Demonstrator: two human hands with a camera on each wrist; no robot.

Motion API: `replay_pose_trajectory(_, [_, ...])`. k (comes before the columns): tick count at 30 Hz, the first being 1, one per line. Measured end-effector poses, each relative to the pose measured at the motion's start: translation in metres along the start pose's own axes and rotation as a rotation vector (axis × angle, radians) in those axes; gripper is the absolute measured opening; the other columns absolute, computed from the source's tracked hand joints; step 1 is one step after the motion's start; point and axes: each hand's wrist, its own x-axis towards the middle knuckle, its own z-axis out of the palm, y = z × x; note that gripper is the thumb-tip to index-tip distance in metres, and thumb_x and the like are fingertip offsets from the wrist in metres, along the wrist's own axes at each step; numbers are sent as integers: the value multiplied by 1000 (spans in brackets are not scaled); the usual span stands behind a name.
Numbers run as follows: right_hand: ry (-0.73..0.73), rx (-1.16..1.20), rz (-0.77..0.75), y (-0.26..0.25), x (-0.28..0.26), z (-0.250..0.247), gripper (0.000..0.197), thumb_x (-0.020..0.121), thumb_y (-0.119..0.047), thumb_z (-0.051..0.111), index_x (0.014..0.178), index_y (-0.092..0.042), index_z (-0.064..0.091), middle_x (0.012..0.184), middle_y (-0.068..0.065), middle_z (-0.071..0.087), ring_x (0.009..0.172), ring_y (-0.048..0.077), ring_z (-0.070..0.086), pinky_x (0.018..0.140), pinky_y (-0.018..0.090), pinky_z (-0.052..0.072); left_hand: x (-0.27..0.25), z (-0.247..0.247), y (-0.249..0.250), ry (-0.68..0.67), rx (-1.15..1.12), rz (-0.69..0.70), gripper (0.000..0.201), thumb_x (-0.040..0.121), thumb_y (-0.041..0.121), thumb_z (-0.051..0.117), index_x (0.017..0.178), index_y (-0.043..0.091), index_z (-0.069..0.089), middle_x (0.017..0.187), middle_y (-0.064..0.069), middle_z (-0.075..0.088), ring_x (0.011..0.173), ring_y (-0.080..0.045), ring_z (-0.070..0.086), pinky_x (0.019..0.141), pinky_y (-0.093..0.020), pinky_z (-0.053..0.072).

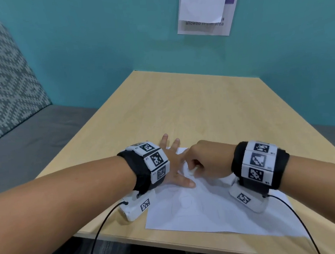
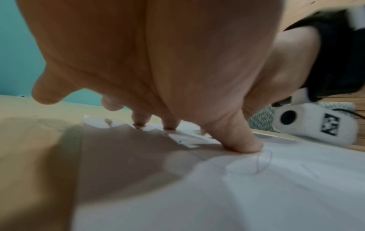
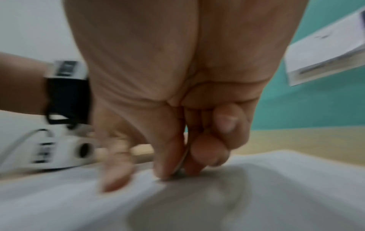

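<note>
A white sheet of paper (image 1: 208, 209) with a faint pencil drawing lies on the light wooden table (image 1: 181, 106), near its front edge. My left hand (image 1: 175, 164) lies flat on the sheet's far left corner with fingers spread; in the left wrist view the thumb (image 2: 242, 140) and fingertips press the paper (image 2: 256, 195). My right hand (image 1: 204, 162) is curled just right of it, pinching a small white piece (image 1: 192, 170), like an eraser, against the sheet. In the blurred right wrist view the thumb and fingers (image 3: 171, 157) close together on the paper (image 3: 276, 187).
A grey bench seat (image 1: 34, 140) with a patterned cushion (image 1: 4, 78) runs along the left. A teal wall stands behind the table, with a paper notice (image 1: 206, 11) on it. Black cables (image 1: 102, 226) trail from both wrist cameras over the front edge.
</note>
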Motion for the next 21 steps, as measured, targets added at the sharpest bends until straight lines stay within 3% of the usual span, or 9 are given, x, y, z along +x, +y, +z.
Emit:
replay_pose_trajectory(1, [28, 4, 41, 6, 1, -3, 4, 85, -14, 62, 81, -16, 63, 75, -3, 63, 68, 16, 55, 66, 28, 47, 1, 0, 1, -1, 7, -5, 103, 80, 83, 44, 153, 44, -16, 164, -6, -20, 144, -43, -30, 110, -71, -3])
replay_pose_trajectory(3, [65, 8, 116, 14, 1, -7, 8, 86, -14, 59, 88, -10, 66, 81, 2, 68, 75, 21, 61, 72, 33, 53, 2, 1, 1, 1, 26, -23, 105, 79, 84, 44, 154, 42, -17, 165, -5, -19, 144, -43, -29, 109, -72, -2])
replay_pose_trajectory(7, [-3, -42, 40, -3, -5, 2, 12, 86, -12, 54, 84, -5, 63, 78, 10, 67, 72, 27, 60, 69, 37, 50, 0, 1, 0, -2, -5, -4, 103, 79, 84, 45, 152, 46, -18, 165, -4, -20, 144, -42, -29, 109, -72, -2])
replay_pose_trajectory(10, [26, -33, 117, 5, -2, -3, 15, 88, -15, 56, 87, -4, 65, 83, 13, 69, 71, 27, 59, 68, 37, 51, -2, -2, 1, -1, 41, -12, 105, 80, 84, 43, 154, 41, -18, 165, -5, -19, 145, -43, -28, 111, -69, -4])
replay_pose_trajectory(13, [30, -43, 145, 7, -1, -7, 17, 91, -21, 54, 90, -8, 65, 82, 6, 67, 77, 27, 62, 68, 34, 49, -6, -3, 3, 27, 48, -13, 106, 79, 84, 45, 157, 37, -8, 165, -2, -19, 146, -39, -27, 110, -70, -5])
replay_pose_trajectory(16, [78, -19, 76, -3, -5, -8, 16, 92, -22, 49, 92, -14, 62, 70, -6, 56, 69, 20, 56, 71, 35, 52, -16, -11, 4, 45, -44, 2, 103, 79, 80, 52, 158, 38, 0, 166, 3, -14, 151, -32, -16, 114, -69, 1])
replay_pose_trajectory(18, [131, 8, 57, -5, -7, -13, 19, 93, -19, 42, 89, -13, 61, 67, -5, 55, 67, 20, 54, 71, 38, 51, -27, -17, -1, 24, -117, -10, 106, 80, 77, 54, 158, 33, -4, 166, 6, -9, 153, -28, -9, 118, -62, 8])
replay_pose_trajectory(21, [161, 32, 53, -7, -7, -15, 25, 94, -16, 36, 89, -11, 59, 70, -3, 57, 69, 21, 54, 70, 38, 50, -44, -13, -15, -27, -53, -5, 115, 76, 79, 58, 159, 26, -2, 167, 7, -3, 153, -24, -4, 119, -55, 18])
